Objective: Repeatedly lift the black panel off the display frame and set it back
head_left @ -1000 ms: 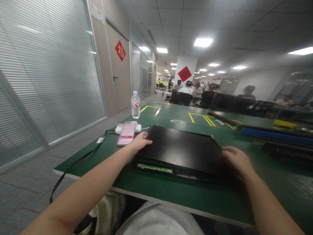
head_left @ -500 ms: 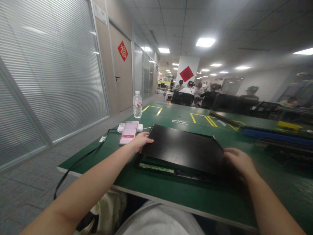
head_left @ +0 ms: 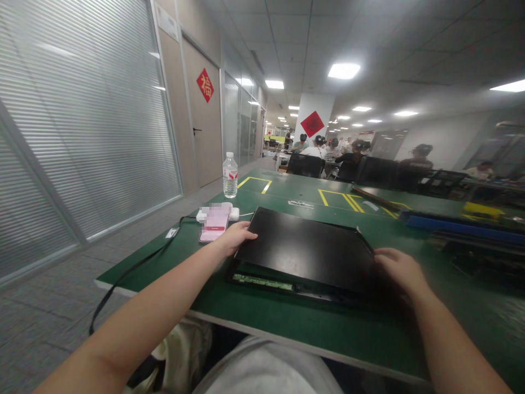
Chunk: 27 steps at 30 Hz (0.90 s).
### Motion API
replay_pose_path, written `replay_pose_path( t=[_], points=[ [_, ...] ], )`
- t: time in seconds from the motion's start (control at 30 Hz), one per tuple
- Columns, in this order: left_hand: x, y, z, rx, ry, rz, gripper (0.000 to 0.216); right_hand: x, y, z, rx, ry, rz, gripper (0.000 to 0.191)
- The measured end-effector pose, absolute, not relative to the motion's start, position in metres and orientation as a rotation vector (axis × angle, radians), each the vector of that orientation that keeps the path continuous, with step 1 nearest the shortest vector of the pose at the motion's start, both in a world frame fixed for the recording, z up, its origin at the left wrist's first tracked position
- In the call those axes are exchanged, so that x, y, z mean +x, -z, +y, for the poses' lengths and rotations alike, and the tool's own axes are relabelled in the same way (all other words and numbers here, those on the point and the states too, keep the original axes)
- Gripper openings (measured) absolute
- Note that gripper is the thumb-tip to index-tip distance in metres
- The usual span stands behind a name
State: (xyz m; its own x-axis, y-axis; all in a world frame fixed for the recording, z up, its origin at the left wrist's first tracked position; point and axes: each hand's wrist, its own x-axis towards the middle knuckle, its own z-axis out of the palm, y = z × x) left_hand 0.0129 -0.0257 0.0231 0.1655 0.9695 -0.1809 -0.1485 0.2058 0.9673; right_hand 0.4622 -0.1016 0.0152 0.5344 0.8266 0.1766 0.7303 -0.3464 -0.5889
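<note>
A flat black screen panel lies before me, its near edge raised a little over a dark frame. Along that frame's near side shows a narrow green circuit board. My left hand grips the panel's left edge, thumb on top and fingers underneath, out of sight. At the right edge, my right hand is closed on the panel, its lower fingers hidden in shadow. A phone with a pink screen is just left of my left hand.
The green table carries yellow tape marks. A water bottle stands at the back left, and a black cable crosses the left edge. Dark parts and a long blue strip lie at right. Several people sit farther back.
</note>
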Motion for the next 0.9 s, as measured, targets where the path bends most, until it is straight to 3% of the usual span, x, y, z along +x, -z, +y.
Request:
replay_pose_path(
  t=[0.9],
  points=[
    [0.0104,-0.0181,-0.0234,1.158,-1.007,1.12,0.041,0.4583,-0.0194,-0.1034,-2.162,-0.212,-1.267,0.028]
  ],
)
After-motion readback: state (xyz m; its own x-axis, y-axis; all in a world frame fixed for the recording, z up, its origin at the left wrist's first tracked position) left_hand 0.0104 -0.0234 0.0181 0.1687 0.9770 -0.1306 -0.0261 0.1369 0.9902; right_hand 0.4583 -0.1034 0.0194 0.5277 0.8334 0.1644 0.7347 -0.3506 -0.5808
